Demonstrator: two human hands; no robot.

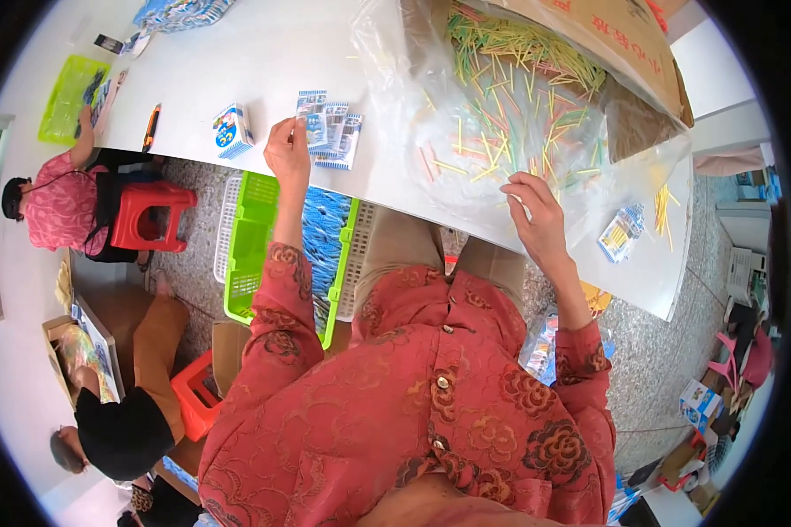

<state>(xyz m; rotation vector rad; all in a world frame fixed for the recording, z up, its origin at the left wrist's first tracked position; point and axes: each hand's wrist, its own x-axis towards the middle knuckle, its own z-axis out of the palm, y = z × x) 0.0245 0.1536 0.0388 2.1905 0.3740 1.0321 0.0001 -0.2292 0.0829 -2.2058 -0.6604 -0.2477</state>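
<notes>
On the white table (272, 44), my left hand (288, 156) has its fingers curled, with the thumb and fingertips at the left edge of a small blue-and-white packet (311, 107). More such packets (337, 145) lie fanned out beside it. My right hand (536, 211) hovers over the near edge of a clear plastic sheet (404, 132), thumb and forefinger apart; nothing shows between them. Thin yellow, green and pink sticks (501, 145) are scattered on the sheet, thickly heaped at the mouth of a cardboard box (606, 35). A packet with yellow sticks (622, 234) lies to the right.
A small blue-and-white box (233, 130) and an orange-black cutter (152, 127) rest left of the packets. Below the table edge stands a green basket (253, 206) of blue packets. Two people (57, 206) work at left, near a red stool (154, 211).
</notes>
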